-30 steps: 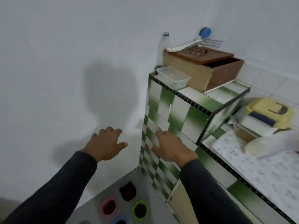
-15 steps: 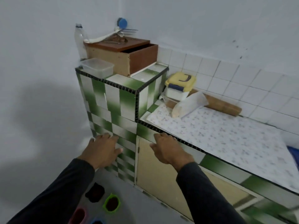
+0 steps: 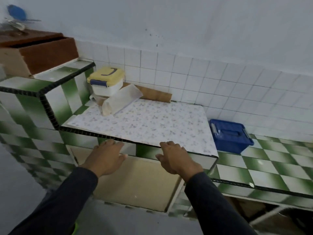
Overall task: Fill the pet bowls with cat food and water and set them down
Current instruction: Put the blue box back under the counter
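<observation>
Left hand: the left hand (image 3: pixel 106 157) is held out in front of the body, palm down, fingers stretched forward and loosely spread; its grip is loose and has nothing in it. Whether the fingertips touch the front edge of the surface cannot be told.
Right hand: the right hand (image 3: pixel 176 158) is held out the same way, palm down, fingers relaxed and slightly bent, nothing in its grip. It is level with the left hand, the 2 well apart.
Sleeves: both arms wear dark long sleeves (image 3: pixel 213 204).
Surface: a tiled surface (image 3: pixel 264 160) in green and white with a black edge strip; a flowered sheet (image 3: pixel 149 122) covers its middle section, just beyond both hands.
Cupboard door: a beige cupboard door (image 3: pixel 135 182) sits below the surface, under the hands.
Pet bowls: only a sliver of bright green (image 3: pixel 75 228) shows at the bottom edge beside the left sleeve; it is too small to tell what it is. No bowl is in either hand.
Back left corner: a white box with a yellow lid (image 3: pixel 106 80) stands against the wall tiles, with a clear plastic bag (image 3: pixel 122 99) leaning in front of it.
Right side: a blue box (image 3: pixel 228 134) with a handle on its lid stands on the tiles just beside the flowered sheet.
Raised ledge: a wooden box (image 3: pixel 37 53) sits on the higher tiled step at left.
</observation>
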A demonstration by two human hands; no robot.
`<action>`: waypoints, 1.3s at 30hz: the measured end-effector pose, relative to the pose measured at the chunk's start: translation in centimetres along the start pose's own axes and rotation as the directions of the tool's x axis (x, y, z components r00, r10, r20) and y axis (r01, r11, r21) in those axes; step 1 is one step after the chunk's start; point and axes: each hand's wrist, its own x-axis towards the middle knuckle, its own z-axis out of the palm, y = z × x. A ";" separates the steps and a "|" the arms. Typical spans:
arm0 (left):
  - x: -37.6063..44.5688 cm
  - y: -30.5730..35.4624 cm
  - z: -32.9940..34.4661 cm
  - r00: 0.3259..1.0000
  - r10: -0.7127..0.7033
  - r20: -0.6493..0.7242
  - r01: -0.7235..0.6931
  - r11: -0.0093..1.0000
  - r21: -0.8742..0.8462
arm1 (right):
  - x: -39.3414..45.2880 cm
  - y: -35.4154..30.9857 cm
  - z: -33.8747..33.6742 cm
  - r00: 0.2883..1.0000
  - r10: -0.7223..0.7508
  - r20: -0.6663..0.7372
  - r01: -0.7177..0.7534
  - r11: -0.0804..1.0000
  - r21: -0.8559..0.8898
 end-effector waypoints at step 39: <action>25.6 44.0 8.3 0.834 0.531 0.150 -0.529 0.847 -0.056 | -0.2 43.4 -4.6 0.829 0.558 -0.039 -0.539 0.816 0.210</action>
